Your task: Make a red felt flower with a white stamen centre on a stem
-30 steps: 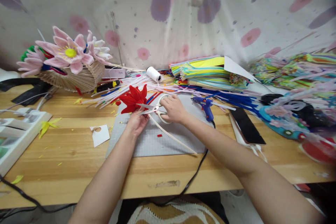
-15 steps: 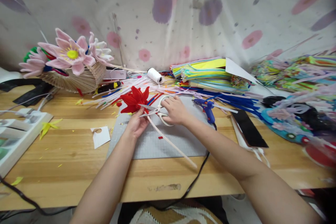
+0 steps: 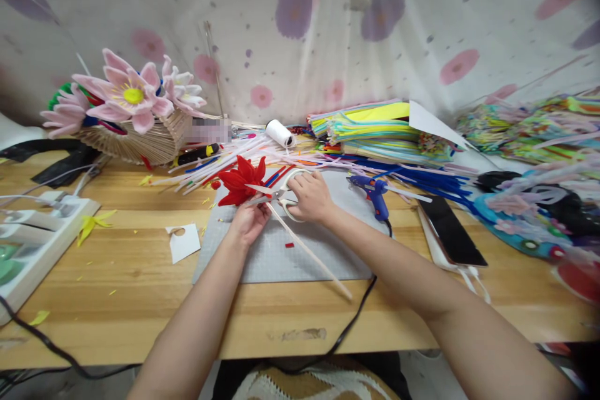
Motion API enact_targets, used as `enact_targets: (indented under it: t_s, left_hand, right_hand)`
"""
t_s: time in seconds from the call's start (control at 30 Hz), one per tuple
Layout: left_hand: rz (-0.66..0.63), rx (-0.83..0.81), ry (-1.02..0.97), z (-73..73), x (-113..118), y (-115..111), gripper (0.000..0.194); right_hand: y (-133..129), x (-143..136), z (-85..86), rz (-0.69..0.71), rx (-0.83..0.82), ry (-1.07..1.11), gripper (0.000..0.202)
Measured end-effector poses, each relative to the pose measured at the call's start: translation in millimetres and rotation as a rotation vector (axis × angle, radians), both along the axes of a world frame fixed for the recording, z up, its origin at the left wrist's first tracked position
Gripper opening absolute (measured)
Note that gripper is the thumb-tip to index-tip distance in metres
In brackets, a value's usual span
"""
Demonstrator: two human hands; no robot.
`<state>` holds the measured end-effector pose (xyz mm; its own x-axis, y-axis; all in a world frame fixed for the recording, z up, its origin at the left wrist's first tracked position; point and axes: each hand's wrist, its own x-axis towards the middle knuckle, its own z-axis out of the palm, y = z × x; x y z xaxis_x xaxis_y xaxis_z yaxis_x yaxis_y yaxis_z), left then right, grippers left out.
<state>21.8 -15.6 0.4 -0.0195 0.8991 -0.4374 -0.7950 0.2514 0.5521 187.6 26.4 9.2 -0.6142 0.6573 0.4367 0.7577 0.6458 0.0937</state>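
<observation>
My left hand (image 3: 250,222) is closed around the base of a red pipe-cleaner flower (image 3: 239,182), whose petals point up and to the left. From that base a pale pink stem (image 3: 309,252) slants down to the right, past the mat's front edge. In my right hand (image 3: 311,196) is a pair of scissors (image 3: 285,192) with white handles. Their blades are parted and point left; the upper one lies across the front of the petals, the lower one close to my left fingers. Whether the blades touch the flower I cannot tell.
A grey cutting mat (image 3: 347,256) lies under my hands. A blue glue gun (image 3: 373,192) and a phone (image 3: 452,231) are on the right. Pipe-cleaner bundles (image 3: 375,131) and a thread spool (image 3: 280,134) lie behind. Pink flowers (image 3: 126,90) and a power strip (image 3: 51,244) stand left.
The scissor blades have come slightly closer together beside the flower's base. The whole view has shifted a little; both hands keep their holds.
</observation>
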Motion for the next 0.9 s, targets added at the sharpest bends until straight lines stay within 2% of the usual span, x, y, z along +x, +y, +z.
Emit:
enact_targets:
  t_s: [0.3, 0.47, 0.6, 0.7, 0.9]
  left_hand:
    - [-0.028, 0.003, 0.084, -0.7, -1.7, 0.9, 0.010]
    - [-0.062, 0.022, 0.092, 2.5, -7.3, 1.2, 0.010]
    - [-0.088, 0.075, 0.088, 1.8, -8.2, 1.0, 0.011]
    - [-0.126, 0.087, 0.082, 1.6, -5.8, 0.1, 0.013]
    - [-0.097, 0.062, 0.056, 8.4, -1.7, -1.6, 0.007]
  right_hand:
    - [-0.4, 6.1, -4.3, -0.010, -0.117, 0.001, 0.021]
    - [3.9, 21.5, -4.5, -0.046, -0.068, 0.093, 0.030]
    - [0.9, 33.0, -2.4, -0.005, -0.077, 0.014, 0.031]
    - [-4.0, 31.8, -1.2, 0.009, -0.093, -0.059, 0.031]
    - [-6.5, 20.1, -2.2, -0.106, -0.050, -0.029, 0.033]
